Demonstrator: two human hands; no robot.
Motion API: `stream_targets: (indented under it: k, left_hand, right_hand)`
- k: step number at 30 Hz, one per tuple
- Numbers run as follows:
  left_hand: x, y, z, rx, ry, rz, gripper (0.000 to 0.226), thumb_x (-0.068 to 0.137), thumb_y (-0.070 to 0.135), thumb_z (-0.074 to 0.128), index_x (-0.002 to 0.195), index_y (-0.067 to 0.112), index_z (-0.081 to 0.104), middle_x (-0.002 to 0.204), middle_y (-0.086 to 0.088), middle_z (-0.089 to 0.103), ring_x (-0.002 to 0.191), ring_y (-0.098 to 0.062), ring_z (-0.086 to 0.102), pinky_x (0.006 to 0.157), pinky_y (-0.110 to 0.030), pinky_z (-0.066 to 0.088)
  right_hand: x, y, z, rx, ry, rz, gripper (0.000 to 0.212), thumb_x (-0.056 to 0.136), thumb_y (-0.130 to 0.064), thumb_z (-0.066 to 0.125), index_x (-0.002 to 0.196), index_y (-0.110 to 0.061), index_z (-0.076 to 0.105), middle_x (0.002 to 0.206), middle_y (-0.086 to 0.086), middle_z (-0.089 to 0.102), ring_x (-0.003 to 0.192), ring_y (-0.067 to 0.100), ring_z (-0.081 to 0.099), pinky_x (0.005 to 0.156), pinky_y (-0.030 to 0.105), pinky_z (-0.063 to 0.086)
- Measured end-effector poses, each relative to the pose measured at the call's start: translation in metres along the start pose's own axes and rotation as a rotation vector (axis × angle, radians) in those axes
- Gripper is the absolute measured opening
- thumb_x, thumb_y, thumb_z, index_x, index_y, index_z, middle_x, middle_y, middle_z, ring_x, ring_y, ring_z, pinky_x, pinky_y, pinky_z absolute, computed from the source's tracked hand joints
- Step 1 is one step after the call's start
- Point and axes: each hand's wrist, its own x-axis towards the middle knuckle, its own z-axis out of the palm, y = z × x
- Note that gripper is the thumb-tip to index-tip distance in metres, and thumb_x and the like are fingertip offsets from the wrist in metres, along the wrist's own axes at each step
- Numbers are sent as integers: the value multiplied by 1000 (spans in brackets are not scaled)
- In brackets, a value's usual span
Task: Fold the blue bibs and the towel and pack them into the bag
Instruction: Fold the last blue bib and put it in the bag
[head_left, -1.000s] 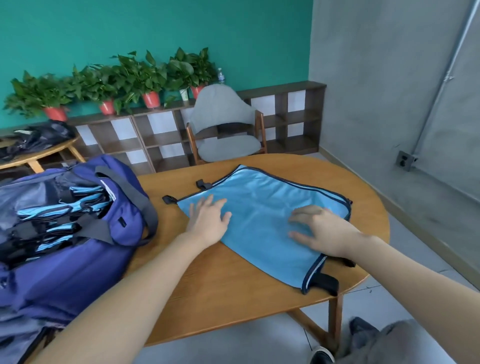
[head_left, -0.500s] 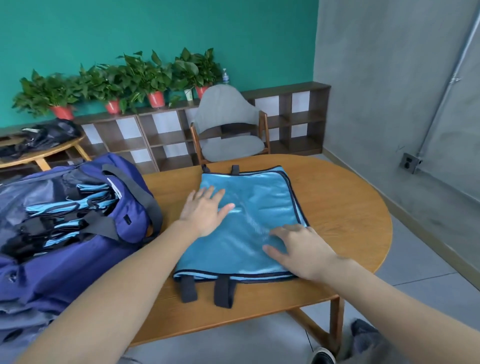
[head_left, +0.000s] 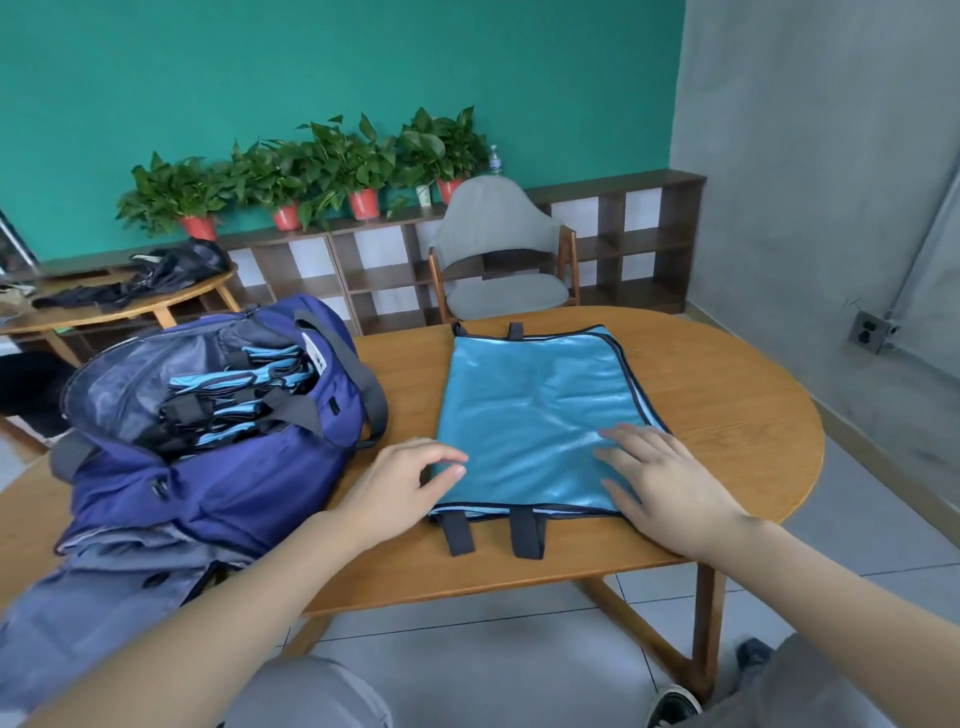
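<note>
The blue bib (head_left: 540, 415) is lying flat in the middle of the round wooden table (head_left: 737, 415), already doubled over by the look of the stacked edges on the right side. The right hand (head_left: 670, 488) rests flat on its near right corner, fingers spread. The left hand (head_left: 400, 488) sits at the near left edge with its fingers curled in toward the hem; I honestly can't tell if it's pinching the fabric or just touching it.

What I'd worry about: that fabric is shiny and slick looking (you can see the sheen and soft ripples across it), so the layers could slide apart when the next fold gets made, especially if only one side gets lifted while the other palm lets off. The two black straps (head_left: 493, 535) poke off the near edge and two more stick out at the far edge, and those could flop out of the fold or snag going into the bag.

The bag (head_left: 218, 483) just beside it on the left is soft purple nylon, slumped and gaping open, with a row of folded bibs (head_left: 244, 384) already wedged in upright. It looks pretty stuffed, so jamming another one in might undo a loose fold. No towel that I can spot.
</note>
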Motion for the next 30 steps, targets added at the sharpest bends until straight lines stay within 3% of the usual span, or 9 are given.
stream_targets:
  k: [2, 4, 7, 12, 15, 19, 23, 26, 30]
  left_hand:
    - [-8, 3, -1, 30, -83, 7, 21, 98, 37, 66, 113, 26, 76, 113, 18, 70, 109, 4, 60, 98, -21, 46]
    - [-13, 5, 1, 36, -154, 2, 21, 98, 38, 65, 110, 26, 77, 112, 17, 71, 108, 4, 59, 99, -22, 45]
    - [-25, 7, 2, -1, -123, -8, 17, 97, 37, 67, 105, 27, 78, 109, 18, 72, 107, 4, 59, 100, -22, 45]
    - [-50, 11, 3, -62, 34, -18, 13, 95, 27, 70, 105, 28, 79, 107, 21, 71, 107, 6, 61, 98, -19, 46]
    - [-55, 18, 6, -60, 44, -15, 15, 97, 25, 68, 108, 27, 78, 109, 21, 71, 108, 4, 60, 99, -20, 45]
    - [-65, 29, 15, -101, 260, -83, 18, 93, 20, 72, 109, 24, 76, 103, 16, 64, 93, -3, 62, 86, -15, 46]
    - [-88, 43, 32, -118, 275, -151, 31, 86, 39, 71, 116, 28, 72, 99, 18, 61, 91, -2, 58, 84, -16, 46]
    - [-91, 42, 40, -19, 270, -195, 53, 79, 61, 63, 122, 30, 67, 105, 17, 64, 98, -8, 56, 90, -28, 47]
    - [-83, 48, 41, 36, 248, -188, 51, 77, 58, 65, 122, 33, 67, 105, 18, 67, 103, -13, 57, 90, -37, 49]
  right_hand:
    - [2, -23, -1, 78, 2, -64, 51, 100, -49, 37, 133, -20, 63, 145, 0, 55, 139, 23, 46, 115, 38, 35]
    - [5, -42, 0, 156, -72, -61, 63, 99, -60, 29, 140, -22, 58, 150, -3, 50, 142, 20, 42, 118, 33, 30]
    - [-1, -48, 0, 301, -151, 23, 68, 97, -67, 30, 146, -25, 51, 155, -7, 43, 144, 14, 37, 120, 31, 28]
    - [-16, -61, -1, 328, -28, -19, 38, 103, -39, 51, 136, -24, 61, 142, -9, 55, 134, 10, 46, 114, 26, 33]
    - [-5, -78, -3, 368, -13, -70, 34, 105, -34, 48, 133, -22, 63, 136, -8, 60, 128, 11, 51, 111, 25, 37]
    - [24, -95, -13, 526, -74, -54, 38, 107, -25, 38, 139, -21, 59, 145, -4, 55, 138, 10, 43, 108, 10, 24]
    - [45, -103, -4, 460, -267, -93, 44, 107, -36, 35, 150, -33, 46, 161, -9, 33, 149, 11, 24, 121, 24, 13]
    - [42, -108, 15, 272, -330, -181, 52, 104, -44, 33, 156, -39, 29, 166, -12, 21, 154, 13, 11, 125, 32, 5]
    - [42, -106, 16, 269, -351, -183, 69, 90, -57, 12, 157, -43, 22, 166, -16, 16, 154, 8, 5, 126, 34, 2]
